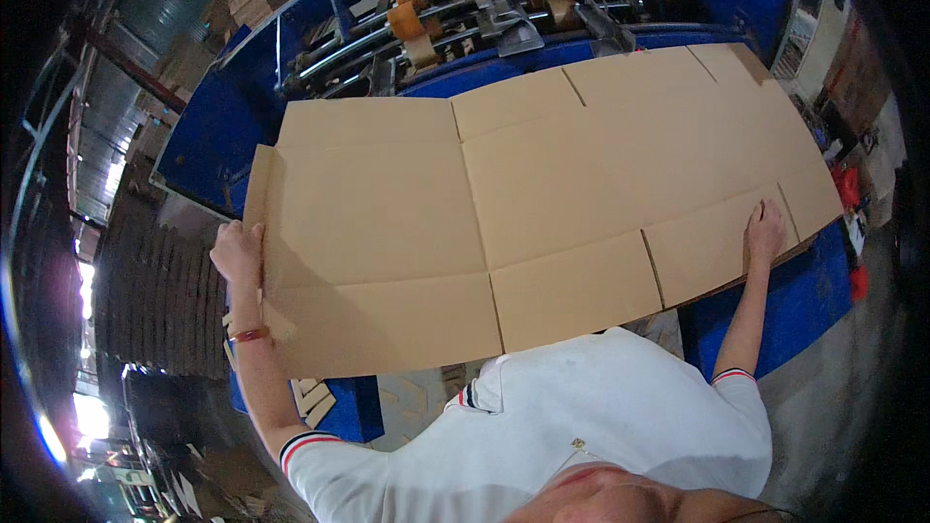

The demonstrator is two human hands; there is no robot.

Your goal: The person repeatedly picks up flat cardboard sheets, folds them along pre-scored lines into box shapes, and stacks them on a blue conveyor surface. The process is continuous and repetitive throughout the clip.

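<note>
A large flat cardboard box blank (pixel 542 194), brown with fold lines and cut slots, lies across the front of a blue machine. My left hand (pixel 238 254) is closed round its left edge, by the narrow glue flap. On the near right part of the blank rests my right hand (pixel 764 230), its fingers curled against the surface close to a slot. Whether those fingers grip anything is hidden. Along the lower right edge, more layers of board show under the top sheet.
Rollers with orange wheels (pixel 405 21) and metal bars fill the blue machine (pixel 208 140) beyond the blank. At left stands a tall stack of cardboard (pixel 160 300). Cardboard scraps (pixel 315 400) lie low at left, and red items (pixel 849 189) are at far right.
</note>
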